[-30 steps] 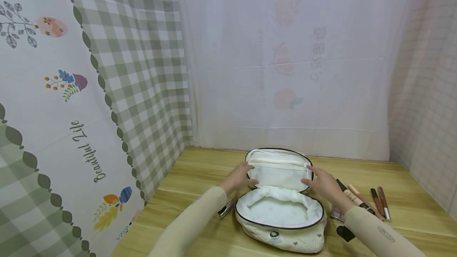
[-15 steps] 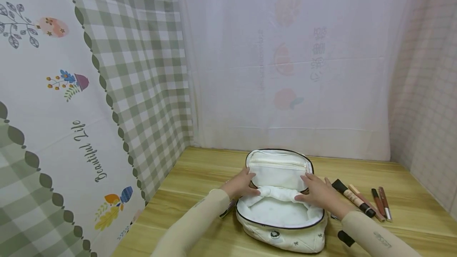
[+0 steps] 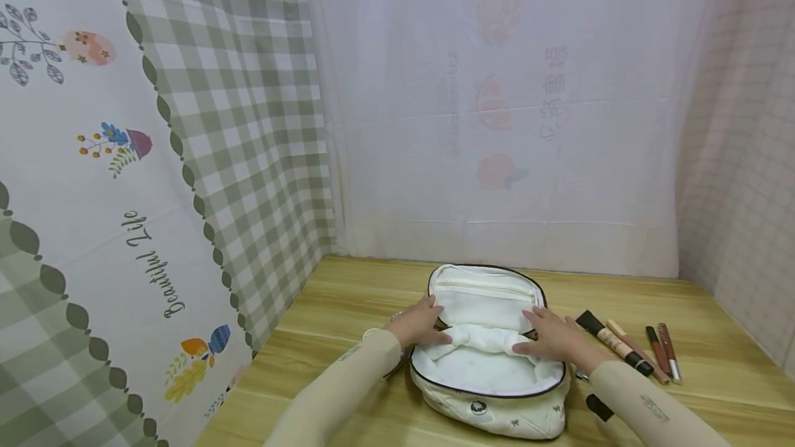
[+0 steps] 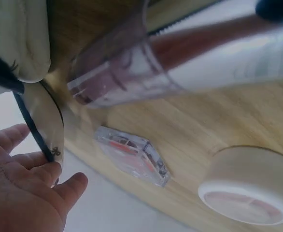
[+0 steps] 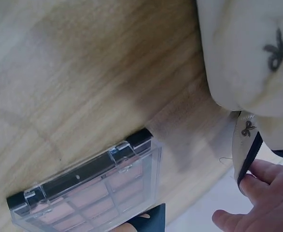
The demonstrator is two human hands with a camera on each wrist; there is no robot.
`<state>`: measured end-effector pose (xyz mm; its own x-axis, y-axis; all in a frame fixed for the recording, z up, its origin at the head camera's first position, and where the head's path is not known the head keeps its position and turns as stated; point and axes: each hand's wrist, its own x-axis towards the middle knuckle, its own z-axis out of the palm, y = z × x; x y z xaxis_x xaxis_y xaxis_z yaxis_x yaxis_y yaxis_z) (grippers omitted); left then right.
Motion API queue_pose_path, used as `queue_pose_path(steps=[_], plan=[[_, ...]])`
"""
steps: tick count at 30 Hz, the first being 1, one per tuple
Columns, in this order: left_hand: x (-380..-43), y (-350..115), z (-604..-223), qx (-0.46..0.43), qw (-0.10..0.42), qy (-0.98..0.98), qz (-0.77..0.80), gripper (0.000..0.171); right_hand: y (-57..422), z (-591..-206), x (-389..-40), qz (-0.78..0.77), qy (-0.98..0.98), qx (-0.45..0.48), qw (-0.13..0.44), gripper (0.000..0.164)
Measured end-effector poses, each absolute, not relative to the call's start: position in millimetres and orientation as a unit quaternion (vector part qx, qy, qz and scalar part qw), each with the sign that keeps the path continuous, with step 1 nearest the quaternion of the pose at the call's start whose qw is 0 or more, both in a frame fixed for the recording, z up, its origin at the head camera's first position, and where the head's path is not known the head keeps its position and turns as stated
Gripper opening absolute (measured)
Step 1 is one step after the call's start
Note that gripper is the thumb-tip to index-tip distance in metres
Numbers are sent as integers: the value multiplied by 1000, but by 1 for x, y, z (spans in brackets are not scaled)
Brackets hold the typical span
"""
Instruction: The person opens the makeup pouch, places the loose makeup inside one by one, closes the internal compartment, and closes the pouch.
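Observation:
A cream cosmetic bag (image 3: pixel 491 416) with dark piping stands unzipped, its lid (image 3: pixel 484 305) raised at the back with an inner zip pocket. My left hand (image 3: pixel 419 323) touches the lid's left side low down, its thumb on the padded white lining (image 3: pixel 487 336). On the opposite side my right hand (image 3: pixel 553 333) does the same. In the left wrist view the left fingers (image 4: pixel 40 166) lie fairly straight along the lid's edge. The right fingers (image 5: pixel 262 179) touch the lid's dark edge in the right wrist view.
A clear-topped palette (image 5: pixel 93 198) lies right of the bag. Farther right are a foundation tube (image 3: pixel 615 343) and two slim lip tubes (image 3: pixel 664 350). Left of the bag sit a clear tube (image 4: pixel 132 72), a faceted clear case (image 4: pixel 132 154) and a white jar (image 4: pixel 247 183).
Both hands have slid down the lid's sides toward the bag's back rim, and their thumbs have come onto the lining. The lid's top edge sits slightly lower.

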<state>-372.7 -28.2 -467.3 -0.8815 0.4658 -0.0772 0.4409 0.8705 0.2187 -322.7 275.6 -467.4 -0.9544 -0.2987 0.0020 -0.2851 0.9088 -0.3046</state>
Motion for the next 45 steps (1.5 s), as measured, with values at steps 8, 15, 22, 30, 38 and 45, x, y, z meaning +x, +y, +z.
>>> queue_pose_path(steps=[8, 15, 22, 30, 38, 45], plan=[[-367, -34, -465, 292, 71, 952, 65, 73, 277, -467, -321, -152, 976, -157, 6, 91], [-350, -41, -455, 375, 119, 914, 103, 77, 277, -464, -319, -154, 975, -158, -6, 91], [-331, -44, -448, 389, 159, 901, 106, 81, 280, -458, -315, -157, 975, -160, -6, 92], [-321, -47, -456, 406, 142, 901, 57, 84, 287, -447, -312, -169, 968, -181, -36, 90], [-316, -49, -467, 415, 127, 899, 55, 85, 314, -434, -308, -214, 960, -166, -71, 84], [-312, -48, -472, 407, 122, 903, 66, 87, 348, -422, -301, -209, 967, -126, -73, 82]])
